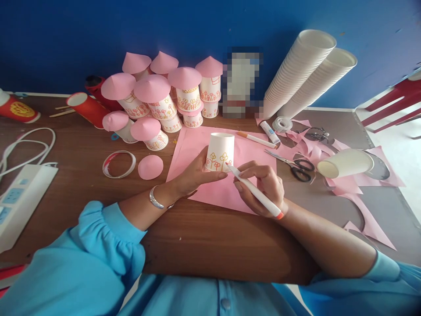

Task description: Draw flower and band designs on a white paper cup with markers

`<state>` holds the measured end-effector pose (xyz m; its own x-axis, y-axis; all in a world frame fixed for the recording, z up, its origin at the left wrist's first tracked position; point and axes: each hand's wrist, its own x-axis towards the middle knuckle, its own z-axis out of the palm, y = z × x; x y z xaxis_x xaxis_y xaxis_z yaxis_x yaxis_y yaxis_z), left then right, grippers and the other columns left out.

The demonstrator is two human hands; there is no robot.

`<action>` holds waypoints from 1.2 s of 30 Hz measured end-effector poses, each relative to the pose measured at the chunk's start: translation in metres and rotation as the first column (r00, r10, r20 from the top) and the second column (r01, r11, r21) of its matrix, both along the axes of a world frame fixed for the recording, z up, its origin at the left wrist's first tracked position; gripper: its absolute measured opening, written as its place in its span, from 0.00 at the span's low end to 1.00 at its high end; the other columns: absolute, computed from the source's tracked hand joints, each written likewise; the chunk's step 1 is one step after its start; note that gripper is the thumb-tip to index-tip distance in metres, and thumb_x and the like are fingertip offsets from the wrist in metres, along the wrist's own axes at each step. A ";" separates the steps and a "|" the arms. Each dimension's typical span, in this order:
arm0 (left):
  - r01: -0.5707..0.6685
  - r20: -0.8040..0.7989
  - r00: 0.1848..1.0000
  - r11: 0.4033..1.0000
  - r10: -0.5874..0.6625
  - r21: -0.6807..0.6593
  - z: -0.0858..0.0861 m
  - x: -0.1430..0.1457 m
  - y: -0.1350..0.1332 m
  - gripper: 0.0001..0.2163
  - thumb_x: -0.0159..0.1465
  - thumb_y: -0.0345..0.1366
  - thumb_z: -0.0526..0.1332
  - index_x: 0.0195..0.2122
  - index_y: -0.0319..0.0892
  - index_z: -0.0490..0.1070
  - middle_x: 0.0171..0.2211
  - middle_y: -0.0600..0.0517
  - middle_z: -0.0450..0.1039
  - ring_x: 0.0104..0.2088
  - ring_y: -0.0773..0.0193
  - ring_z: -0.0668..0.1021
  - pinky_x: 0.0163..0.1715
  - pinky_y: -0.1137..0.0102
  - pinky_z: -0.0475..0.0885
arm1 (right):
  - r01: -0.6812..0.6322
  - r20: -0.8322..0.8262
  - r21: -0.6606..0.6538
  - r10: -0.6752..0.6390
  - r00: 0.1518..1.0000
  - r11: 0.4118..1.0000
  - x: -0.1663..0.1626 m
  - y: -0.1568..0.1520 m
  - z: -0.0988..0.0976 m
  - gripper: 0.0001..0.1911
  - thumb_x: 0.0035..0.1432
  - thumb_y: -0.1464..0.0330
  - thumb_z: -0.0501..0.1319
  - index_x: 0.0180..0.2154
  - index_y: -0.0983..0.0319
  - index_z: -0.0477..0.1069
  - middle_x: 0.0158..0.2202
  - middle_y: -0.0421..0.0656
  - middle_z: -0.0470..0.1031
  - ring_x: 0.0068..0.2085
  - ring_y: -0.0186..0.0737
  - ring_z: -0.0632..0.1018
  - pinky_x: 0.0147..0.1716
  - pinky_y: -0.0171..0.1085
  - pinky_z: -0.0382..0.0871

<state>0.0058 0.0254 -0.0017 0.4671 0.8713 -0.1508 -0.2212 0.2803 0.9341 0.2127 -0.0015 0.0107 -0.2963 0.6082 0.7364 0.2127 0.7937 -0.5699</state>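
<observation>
My left hand (197, 173) is closed round a white paper cup (221, 147), thumb along its lower edge. Yellow and red-orange flowers are drawn on the cup's side. In my right hand (263, 186) is a white marker (258, 193) with an orange end; its red tip meets the cup's side near the drawn flowers. Pink paper (217, 195) lies flat beneath both hands. An orange-and-white marker (258, 139) rests on the sheet's far part, behind the cup.
Several decorated cups with pink cone roofs (153, 90) stand at the back. Scissors (296, 166), a glue stick (269, 132), pink scraps (355, 197) and a lying cup (345, 163) are at right. Tall cup stacks (296, 74) lean against the wall. A tape ring (119, 164) and power strip (24, 197) lie left.
</observation>
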 end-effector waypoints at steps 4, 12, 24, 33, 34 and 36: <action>-0.007 -0.006 1.000 1.000 0.008 0.009 0.000 0.000 0.000 0.32 0.55 0.44 0.80 0.57 0.46 0.68 0.51 0.47 0.77 0.49 0.54 0.79 0.50 0.60 0.73 | 0.031 0.073 0.014 -0.032 0.997 0.999 0.001 -0.001 0.002 0.13 0.64 0.76 0.66 0.47 0.55 0.69 0.33 0.39 0.79 0.32 0.41 0.84 0.28 0.37 0.78; 0.001 0.013 1.000 1.000 -0.001 0.015 -0.003 -0.001 0.001 0.32 0.56 0.42 0.80 0.57 0.47 0.67 0.49 0.48 0.76 0.48 0.55 0.78 0.51 0.59 0.71 | 0.046 0.119 0.078 -0.055 0.991 0.996 0.002 0.000 0.004 0.10 0.65 0.75 0.64 0.45 0.56 0.69 0.31 0.38 0.78 0.29 0.38 0.83 0.23 0.34 0.74; 0.011 0.053 0.999 1.000 -0.012 0.011 -0.006 0.001 0.002 0.34 0.55 0.43 0.81 0.58 0.47 0.66 0.51 0.46 0.77 0.53 0.49 0.79 0.50 0.58 0.72 | 0.028 0.122 0.081 -0.038 0.992 0.996 0.001 0.001 0.003 0.12 0.65 0.76 0.64 0.46 0.56 0.68 0.32 0.38 0.78 0.30 0.38 0.83 0.25 0.34 0.75; 0.011 0.034 0.999 1.000 -0.012 0.014 -0.007 -0.001 0.002 0.32 0.56 0.42 0.80 0.58 0.47 0.68 0.51 0.47 0.77 0.52 0.51 0.79 0.51 0.58 0.72 | 0.069 0.147 0.051 -0.076 0.986 0.996 0.002 -0.001 0.001 0.11 0.66 0.75 0.64 0.45 0.56 0.68 0.34 0.38 0.79 0.32 0.37 0.84 0.28 0.35 0.77; 0.009 0.033 0.999 1.000 -0.009 0.015 -0.007 -0.001 0.002 0.33 0.55 0.42 0.80 0.58 0.47 0.68 0.51 0.47 0.77 0.52 0.51 0.79 0.52 0.58 0.72 | 0.083 0.150 0.047 -0.090 0.985 0.995 0.002 -0.002 0.001 0.10 0.66 0.75 0.64 0.45 0.56 0.68 0.34 0.38 0.79 0.32 0.37 0.84 0.28 0.35 0.77; 0.001 0.025 1.000 1.000 -0.002 0.011 -0.006 0.000 0.001 0.33 0.55 0.42 0.80 0.59 0.47 0.68 0.50 0.48 0.77 0.51 0.52 0.78 0.52 0.58 0.72 | 0.115 0.154 0.043 -0.120 0.981 0.992 0.001 -0.003 0.001 0.10 0.67 0.75 0.64 0.45 0.55 0.68 0.34 0.38 0.79 0.32 0.37 0.84 0.28 0.35 0.77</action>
<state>0.0054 0.0268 -0.0075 0.4718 0.8722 -0.1295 -0.2440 0.2703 0.9313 0.2140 -0.0041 0.0121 -0.3371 0.6212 0.7074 0.3901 0.7760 -0.4956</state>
